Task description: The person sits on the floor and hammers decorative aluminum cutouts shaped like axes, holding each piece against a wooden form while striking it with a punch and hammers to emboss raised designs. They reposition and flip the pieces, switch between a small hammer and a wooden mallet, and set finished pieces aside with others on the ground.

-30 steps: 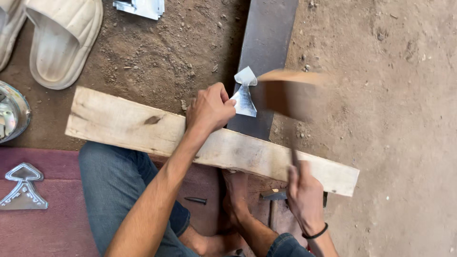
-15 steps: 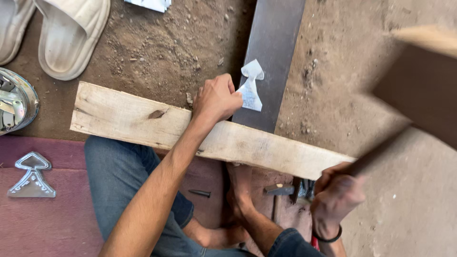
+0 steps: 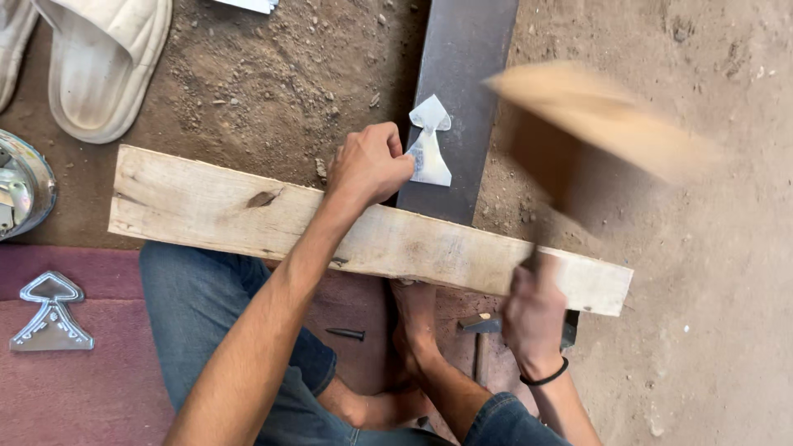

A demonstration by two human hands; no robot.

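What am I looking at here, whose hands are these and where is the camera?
There is no machine: a person sits on the ground, and one camera on their head looks down at their two bare hands. The left hand pinches a small shiny arrow-shaped metal piece against a dark steel bar. The right hand grips a wooden mallet, blurred by motion. A pale wooden plank lies across the jeans-clad legs. Around them on the dirt are a white sandal, a second arrow-shaped piece on a red mat, and a dark nail.
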